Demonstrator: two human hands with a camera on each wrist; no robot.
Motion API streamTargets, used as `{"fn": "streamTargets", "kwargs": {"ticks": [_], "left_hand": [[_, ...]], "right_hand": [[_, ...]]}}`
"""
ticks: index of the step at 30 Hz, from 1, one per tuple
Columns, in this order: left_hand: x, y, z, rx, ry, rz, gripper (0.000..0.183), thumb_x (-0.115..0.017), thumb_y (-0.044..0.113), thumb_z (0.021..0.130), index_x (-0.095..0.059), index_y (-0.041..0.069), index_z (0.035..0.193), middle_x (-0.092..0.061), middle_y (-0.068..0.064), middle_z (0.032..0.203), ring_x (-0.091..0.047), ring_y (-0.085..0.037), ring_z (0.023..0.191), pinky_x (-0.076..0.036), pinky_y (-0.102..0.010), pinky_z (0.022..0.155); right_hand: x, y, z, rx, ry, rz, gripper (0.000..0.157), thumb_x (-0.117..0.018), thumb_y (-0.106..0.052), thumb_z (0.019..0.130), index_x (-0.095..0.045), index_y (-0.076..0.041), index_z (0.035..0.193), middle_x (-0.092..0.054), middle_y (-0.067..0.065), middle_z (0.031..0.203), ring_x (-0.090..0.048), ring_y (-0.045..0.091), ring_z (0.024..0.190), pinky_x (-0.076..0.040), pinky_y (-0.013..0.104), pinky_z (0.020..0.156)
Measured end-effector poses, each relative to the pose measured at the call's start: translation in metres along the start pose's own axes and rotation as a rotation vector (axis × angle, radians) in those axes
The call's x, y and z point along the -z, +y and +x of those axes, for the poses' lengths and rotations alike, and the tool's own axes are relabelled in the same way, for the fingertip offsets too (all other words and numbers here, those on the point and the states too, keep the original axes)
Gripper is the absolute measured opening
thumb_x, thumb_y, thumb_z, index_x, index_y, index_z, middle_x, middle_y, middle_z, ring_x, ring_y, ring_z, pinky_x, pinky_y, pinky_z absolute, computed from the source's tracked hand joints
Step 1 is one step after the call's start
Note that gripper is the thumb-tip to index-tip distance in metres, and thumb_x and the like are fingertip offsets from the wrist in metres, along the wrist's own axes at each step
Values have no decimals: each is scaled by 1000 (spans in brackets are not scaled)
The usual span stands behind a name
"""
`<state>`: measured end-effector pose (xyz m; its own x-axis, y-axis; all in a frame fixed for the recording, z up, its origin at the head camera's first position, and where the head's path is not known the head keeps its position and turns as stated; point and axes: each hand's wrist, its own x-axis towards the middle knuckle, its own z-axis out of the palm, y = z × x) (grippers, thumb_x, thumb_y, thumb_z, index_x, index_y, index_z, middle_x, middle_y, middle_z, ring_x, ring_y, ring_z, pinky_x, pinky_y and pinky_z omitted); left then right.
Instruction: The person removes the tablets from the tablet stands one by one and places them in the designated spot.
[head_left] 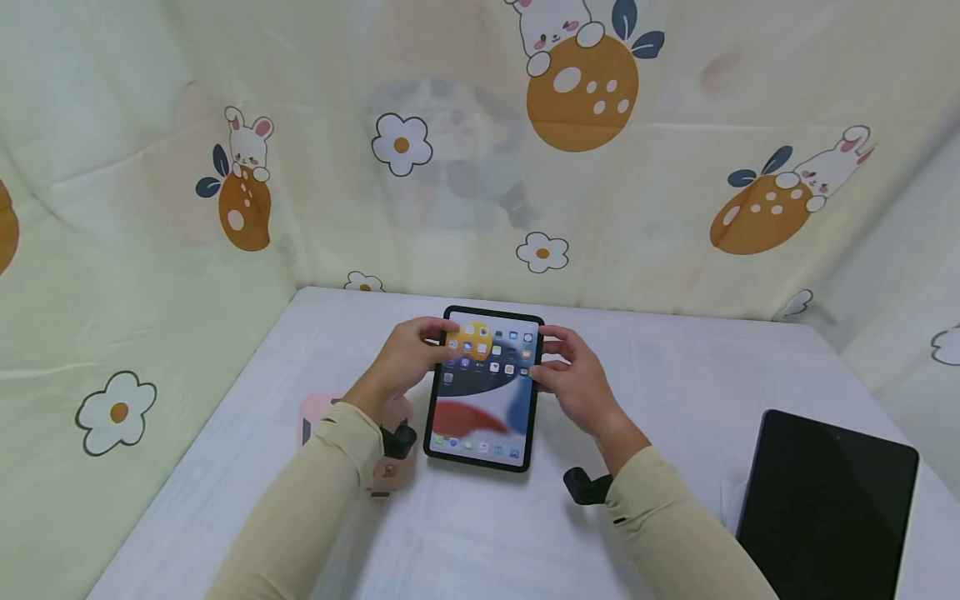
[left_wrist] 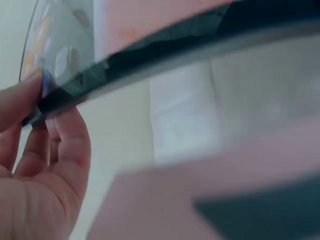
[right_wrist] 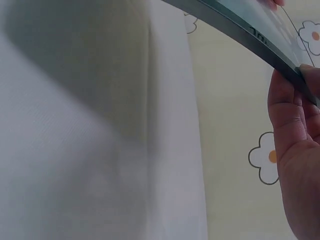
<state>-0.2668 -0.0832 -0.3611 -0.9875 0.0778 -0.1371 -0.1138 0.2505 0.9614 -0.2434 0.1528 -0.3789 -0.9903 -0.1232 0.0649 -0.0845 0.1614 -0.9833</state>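
Note:
A tablet (head_left: 480,392) with a lit home screen of app icons is held upright in portrait between both hands, raised over the white table. My left hand (head_left: 408,354) pinches its upper left edge, thumb on the front and fingers behind. On the opposite side my right hand (head_left: 576,379) pinches the upper right edge in the same way. In the left wrist view the tablet's dark edge (left_wrist: 165,60) runs across the picture from the left hand (left_wrist: 45,165). The right wrist view has the right hand (right_wrist: 300,135) gripping the tablet's grey side (right_wrist: 240,37).
A second, larger tablet (head_left: 832,500) with a dark screen lies at the table's right front. Beneath my left wrist is a pink patterned item (head_left: 390,471), partly covered by the arm. A curtain (head_left: 457,217) printed with rabbits and flowers hangs behind the white table (head_left: 675,400).

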Motion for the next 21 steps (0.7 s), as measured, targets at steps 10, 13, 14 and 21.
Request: {"fn": "streamTargets", "kwargs": {"ticks": [10,13,14,21], "left_hand": [[-20,-2,4,59,30,-3,30,-68,5,78,-62,19,104,-53,-4,106,-55,-24,94,-50,-30,71],[-24,-3,5,68,22,-26,30,-67,3,78,-62,17,105,-53,-5,106,-55,-24,94,-50,-30,72],[-26,-4,5,70,18,-38,30,-67,2,78,-62,16,105,-53,-6,107,-55,-24,94,-50,-30,72],[-37,-10,5,120,38,-57,31,-65,2,79,-63,19,105,-52,-5,108,-55,-24,95,-50,-31,73]], "right_hand": [[5,12,-2,-69,40,-10,53,-59,-1,82,-40,-19,129,-47,13,114,-56,27,94,-50,35,72],[6,19,-2,-75,45,-5,53,-59,-1,82,-40,-19,129,-46,13,115,-56,27,94,-50,35,72],[7,20,-2,-72,44,-6,54,-59,-1,82,-39,-18,129,-46,13,115,-56,27,94,-50,35,72],[14,30,-3,-89,43,-4,54,-59,-2,82,-40,-18,129,-46,13,115,-56,27,93,-50,35,72]]}}
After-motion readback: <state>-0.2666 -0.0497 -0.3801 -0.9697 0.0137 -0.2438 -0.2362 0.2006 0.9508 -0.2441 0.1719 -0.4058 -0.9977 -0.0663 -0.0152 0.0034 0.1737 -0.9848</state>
